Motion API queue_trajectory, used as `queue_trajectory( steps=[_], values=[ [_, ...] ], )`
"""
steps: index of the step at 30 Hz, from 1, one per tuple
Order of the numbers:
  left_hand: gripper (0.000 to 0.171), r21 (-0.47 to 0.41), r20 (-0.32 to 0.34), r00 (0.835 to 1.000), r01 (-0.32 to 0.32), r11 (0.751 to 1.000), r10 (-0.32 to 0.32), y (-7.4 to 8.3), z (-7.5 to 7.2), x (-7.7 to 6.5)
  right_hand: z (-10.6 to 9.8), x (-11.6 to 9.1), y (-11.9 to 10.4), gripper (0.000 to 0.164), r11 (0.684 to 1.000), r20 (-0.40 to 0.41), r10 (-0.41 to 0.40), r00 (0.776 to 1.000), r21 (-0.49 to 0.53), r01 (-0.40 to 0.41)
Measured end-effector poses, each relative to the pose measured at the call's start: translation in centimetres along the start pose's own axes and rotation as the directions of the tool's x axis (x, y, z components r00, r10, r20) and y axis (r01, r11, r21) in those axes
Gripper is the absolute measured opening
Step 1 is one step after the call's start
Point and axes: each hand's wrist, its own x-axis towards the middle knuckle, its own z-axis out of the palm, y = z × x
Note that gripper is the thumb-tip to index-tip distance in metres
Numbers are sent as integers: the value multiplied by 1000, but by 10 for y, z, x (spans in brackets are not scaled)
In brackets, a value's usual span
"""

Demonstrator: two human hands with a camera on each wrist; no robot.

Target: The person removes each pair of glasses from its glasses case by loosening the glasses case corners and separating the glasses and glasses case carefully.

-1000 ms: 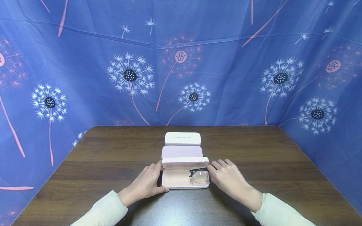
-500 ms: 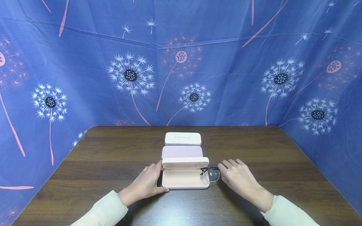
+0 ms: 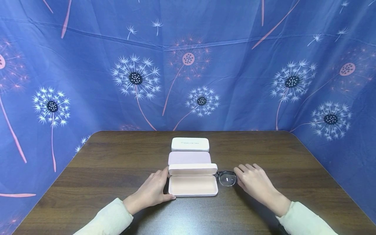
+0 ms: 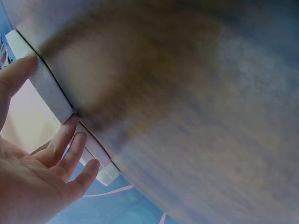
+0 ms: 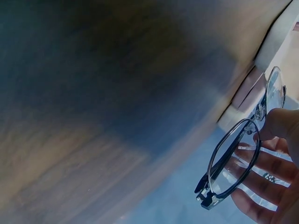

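Note:
An open white glasses case (image 3: 193, 186) with a beige lining lies in the middle of the table, its lid raised at the back. My left hand (image 3: 151, 188) holds the left end of the case, thumb at the front corner and index finger by the hinge. Just right of the case, a pair of eyeglasses (image 3: 227, 179) with a black upper frame is pinched in my right hand (image 3: 255, 183). In the right wrist view, thumb and fingertips grip the eyeglasses (image 5: 227, 148) near the bridge, with both lenses showing. Nothing lies in the case.
Behind the open case lie a closed lilac glasses case (image 3: 189, 157) and, farther back, a closed white glasses case (image 3: 190, 144) with small lettering. All stand on a dark wooden table (image 3: 117, 156). A blue dandelion-print cloth (image 3: 235, 65) hangs beyond the table's far edge.
The right hand has drawn the eyeglasses rightward out of the open case, and they are now beside its right end. My left hand has stayed on the case.

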Motion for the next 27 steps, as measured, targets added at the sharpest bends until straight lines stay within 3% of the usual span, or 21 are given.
queue_trajectory(
  steps=[19, 27],
  values=[
    [96, 7, 4, 1000, 7, 1000, -7, 1, 0, 1, 21, -2, 19, 25, 1000, 42, 29, 999, 6, -30],
    [96, 18, 8, 1000, 9, 1000, -9, 1, -1, 1, 23, 1, 21, 28, 999, 96, 34, 995, 11, -35]
  ],
)
